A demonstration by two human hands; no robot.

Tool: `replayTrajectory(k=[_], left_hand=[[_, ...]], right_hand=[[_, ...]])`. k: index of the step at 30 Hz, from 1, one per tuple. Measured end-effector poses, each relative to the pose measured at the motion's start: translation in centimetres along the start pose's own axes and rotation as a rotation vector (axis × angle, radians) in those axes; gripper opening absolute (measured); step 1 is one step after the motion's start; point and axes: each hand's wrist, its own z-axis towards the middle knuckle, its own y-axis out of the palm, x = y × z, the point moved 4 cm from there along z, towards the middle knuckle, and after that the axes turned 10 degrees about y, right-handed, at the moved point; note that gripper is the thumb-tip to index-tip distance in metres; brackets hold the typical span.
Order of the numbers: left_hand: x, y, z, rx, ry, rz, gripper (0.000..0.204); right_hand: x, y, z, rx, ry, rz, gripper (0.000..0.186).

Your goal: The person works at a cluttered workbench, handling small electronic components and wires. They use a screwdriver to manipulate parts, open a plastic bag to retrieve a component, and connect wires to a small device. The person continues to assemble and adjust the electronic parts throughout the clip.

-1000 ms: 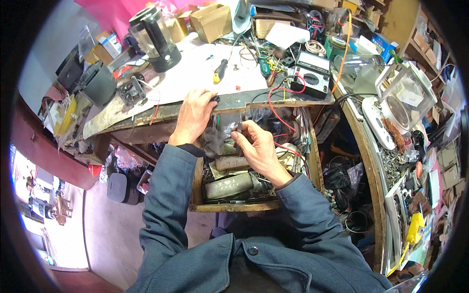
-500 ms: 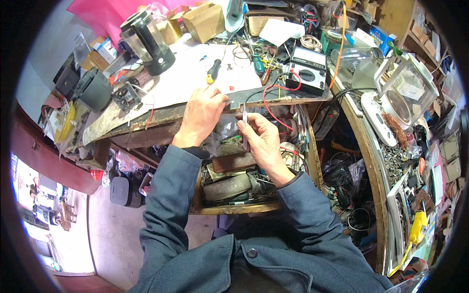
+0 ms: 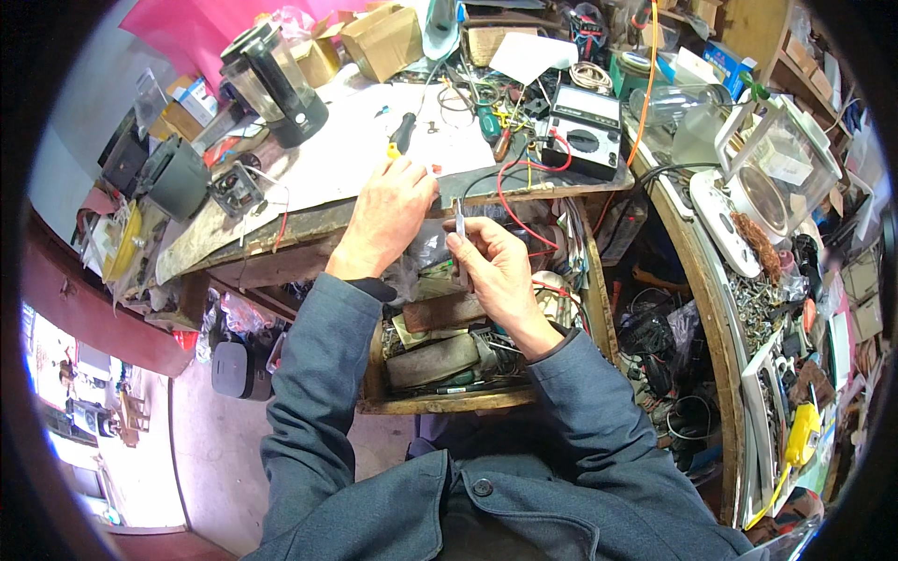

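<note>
My left hand (image 3: 385, 213) rests at the front edge of the bench, its fingers bent and pressed together. What they hold, if anything, is hidden. Just beyond the fingertips lies a screwdriver (image 3: 405, 131) with a black and yellow handle; I cannot tell whether they touch it. A small red piece (image 3: 436, 169) is on the white sheet (image 3: 351, 154) close by. Over the open drawer (image 3: 449, 404), my right hand (image 3: 493, 259) pinches a slim metal tool (image 3: 459, 222) upright between thumb and fingers. Its exact kind is too small to make out.
An analog multimeter (image 3: 585, 140) with a red lead stands right of my hands. A clear jug (image 3: 273, 86) and a dark grey container (image 3: 176, 178) are at the left. Scraps cover the right side bench (image 3: 725, 402). The drawer below holds a brown block (image 3: 445, 312).
The metal tool in my right hand has shifted slightly left. My left hand stays at the bench edge, its fingertips a little farther forward. The whole view has moved slightly.
</note>
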Motion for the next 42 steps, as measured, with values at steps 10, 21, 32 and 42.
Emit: replayTrajectory(k=[10,21,32,42], left_hand=[[1.4,-1.4,-2.2,0.06,-0.352,-0.629,0.01],[3.2,-1.1,-5.5,-0.067,-0.505,-0.881,0.014],[4.0,-2.0,-5.9,0.098,-0.674,-0.794,0.014],[5.3,-2.6,-6.0,0.215,-0.698,-0.76,0.011]], right_hand=[[-0.5,-1.3,0.5,0.126,-0.082,-0.075,0.011],[0.6,-0.6,0.6,-0.013,-0.094,-0.223,0.009],[1.7,-0.7,1.2,-0.041,0.118,0.087,0.013],[1.9,-0.5,0.8,-0.07,0.254,0.257,0.01]])
